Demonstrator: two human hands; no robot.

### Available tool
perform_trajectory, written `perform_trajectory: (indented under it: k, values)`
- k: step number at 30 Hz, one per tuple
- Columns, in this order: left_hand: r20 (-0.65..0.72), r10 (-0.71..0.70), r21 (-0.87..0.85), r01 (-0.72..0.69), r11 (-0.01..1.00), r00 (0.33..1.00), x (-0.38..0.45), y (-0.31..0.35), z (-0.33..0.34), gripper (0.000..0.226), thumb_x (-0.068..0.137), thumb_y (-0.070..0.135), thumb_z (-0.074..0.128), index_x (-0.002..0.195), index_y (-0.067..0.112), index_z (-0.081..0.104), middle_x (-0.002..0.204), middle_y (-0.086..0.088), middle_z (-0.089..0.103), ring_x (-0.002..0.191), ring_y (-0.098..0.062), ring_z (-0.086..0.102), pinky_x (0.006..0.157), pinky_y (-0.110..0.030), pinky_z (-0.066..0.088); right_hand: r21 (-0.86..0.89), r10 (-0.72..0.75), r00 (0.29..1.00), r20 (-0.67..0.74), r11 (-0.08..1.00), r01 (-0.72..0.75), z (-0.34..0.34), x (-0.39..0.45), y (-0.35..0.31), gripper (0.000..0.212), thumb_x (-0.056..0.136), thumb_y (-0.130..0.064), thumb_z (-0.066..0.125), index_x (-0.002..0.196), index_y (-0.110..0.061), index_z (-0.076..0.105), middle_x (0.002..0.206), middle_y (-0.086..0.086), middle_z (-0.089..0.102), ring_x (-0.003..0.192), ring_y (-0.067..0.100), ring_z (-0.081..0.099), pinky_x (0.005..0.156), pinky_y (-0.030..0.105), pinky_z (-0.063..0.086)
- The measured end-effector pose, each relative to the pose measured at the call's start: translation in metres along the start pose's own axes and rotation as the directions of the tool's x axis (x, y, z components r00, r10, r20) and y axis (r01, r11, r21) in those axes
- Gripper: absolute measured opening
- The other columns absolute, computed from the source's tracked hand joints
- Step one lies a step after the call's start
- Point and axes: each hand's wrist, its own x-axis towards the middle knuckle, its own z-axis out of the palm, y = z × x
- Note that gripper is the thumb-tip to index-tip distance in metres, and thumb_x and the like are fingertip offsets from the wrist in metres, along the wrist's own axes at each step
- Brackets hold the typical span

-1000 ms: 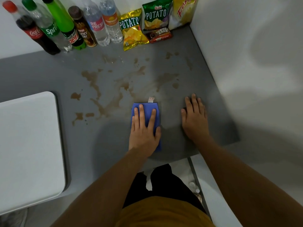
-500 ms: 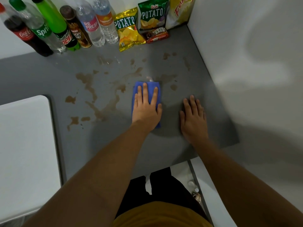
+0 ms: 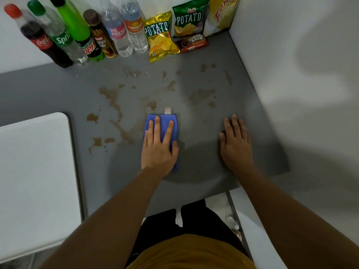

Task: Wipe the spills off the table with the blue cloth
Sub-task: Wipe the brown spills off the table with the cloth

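A folded blue cloth (image 3: 172, 121) with a small white tag lies flat on the grey table (image 3: 58, 90). My left hand (image 3: 158, 146) presses down on it, fingers spread, covering its near half. Brown spills (image 3: 112, 98) streak the table left of and beyond the cloth, with more patches (image 3: 202, 95) further back to the right. My right hand (image 3: 235, 142) rests flat on the bare table to the right, palm down, holding nothing.
A row of drink bottles (image 3: 77, 33) stands along the back wall, with snack bags (image 3: 161, 37) and a chocolate bar pack (image 3: 192, 43) to their right. A white wall (image 3: 291, 74) borders the table's right side. A white board (image 3: 35, 171) lies at the left.
My left hand pushed the cloth away across the spills, then drew it back toward me. The brown streak near the cloth looks fainter. My right hand stayed in place.
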Motion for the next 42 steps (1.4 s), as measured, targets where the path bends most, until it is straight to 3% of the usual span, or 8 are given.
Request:
perform_trajectory:
  k: [4,8,15,21,28,33,37,42]
  values:
    - [-0.009,0.015,-0.002,-0.015,1.0,1.0,0.037,-0.003,-0.004,0.065,0.103,0.046,0.032,0.163,0.028,0.011,0.17,-0.015,0.005,0.156,-0.036,0.005,0.126,-0.049,0.012,0.001,0.01,1.0,0.001,1.0,-0.01,0.0,0.0,-0.001,0.055,0.11,-0.04,0.031,0.161,-0.021,0.025,0.171,0.005,0.014,0.157,0.026,0.009,0.126,0.044,0.012]
    - [0.036,0.033,0.013,-0.033,0.999,0.999,0.064,0.014,-0.002,0.066,0.104,0.047,0.028,0.163,0.028,0.005,0.17,-0.014,0.0,0.156,-0.035,-0.002,0.128,-0.047,0.006,-0.008,0.018,1.0,0.018,1.0,-0.018,-0.002,0.001,-0.002,0.056,0.11,-0.041,0.03,0.162,-0.021,0.023,0.171,0.005,0.013,0.157,0.027,0.009,0.126,0.044,0.01]
    - [0.068,0.115,0.012,-0.116,0.993,0.991,0.05,0.018,-0.003,0.066,0.104,0.051,0.021,0.162,0.027,0.0,0.17,-0.014,-0.002,0.157,-0.034,-0.002,0.127,-0.048,0.011,-0.015,0.028,0.999,0.038,0.999,-0.028,-0.006,0.001,-0.008,0.056,0.11,-0.041,0.029,0.162,-0.021,0.022,0.171,0.005,0.01,0.157,0.027,0.007,0.127,0.045,0.01]
    - [0.027,0.083,-0.036,-0.082,0.996,0.996,0.005,0.007,0.0,0.067,0.103,0.052,0.026,0.162,0.03,0.003,0.17,-0.013,0.003,0.157,-0.031,0.0,0.127,-0.047,0.013,-0.044,-0.103,0.993,0.064,0.993,0.106,0.0,0.0,-0.041,0.056,0.108,-0.042,0.034,0.159,-0.02,0.027,0.17,0.009,0.014,0.157,0.028,0.009,0.125,0.045,0.009]
    - [0.002,-0.045,-0.065,0.045,0.997,0.999,-0.035,-0.052,-0.009,0.068,0.102,0.049,0.033,0.161,0.038,0.001,0.171,-0.006,0.0,0.157,-0.027,-0.003,0.126,-0.043,0.007,-0.005,-0.15,0.987,0.062,0.989,0.151,0.012,-0.003,-0.08,0.055,0.107,-0.04,0.038,0.157,-0.016,0.034,0.168,0.013,0.02,0.156,0.03,0.014,0.125,0.047,0.014]
    - [-0.04,-0.096,-0.029,0.095,0.995,0.995,-0.001,-0.087,-0.021,0.064,0.104,0.045,0.033,0.162,0.032,0.011,0.17,-0.012,0.007,0.156,-0.034,0.006,0.126,-0.049,0.015,-0.036,-0.124,0.989,0.077,0.991,0.127,0.013,-0.003,-0.084,0.056,0.109,-0.041,0.032,0.159,-0.018,0.028,0.17,0.01,0.013,0.157,0.028,0.008,0.126,0.044,0.008]
    - [0.002,-0.108,-0.015,0.108,0.994,0.994,0.036,-0.079,-0.022,0.064,0.104,0.047,0.027,0.162,0.031,0.005,0.17,-0.011,0.0,0.157,-0.033,0.001,0.127,-0.049,0.01,-0.031,-0.121,0.989,0.088,0.992,0.124,0.011,-0.005,-0.083,0.057,0.109,-0.045,0.028,0.161,-0.021,0.023,0.171,0.006,0.008,0.158,0.025,0.002,0.126,0.042,0.002]
    - [0.011,-0.02,-0.015,0.021,1.0,1.0,0.042,-0.053,-0.018,0.065,0.103,0.047,0.026,0.163,0.028,0.008,0.17,-0.013,0.003,0.157,-0.033,0.001,0.127,-0.047,0.009,-0.023,-0.115,0.99,0.077,0.993,0.117,0.013,-0.005,-0.086,0.056,0.109,-0.043,0.031,0.16,-0.02,0.026,0.171,0.008,0.011,0.157,0.028,0.006,0.128,0.046,0.009]
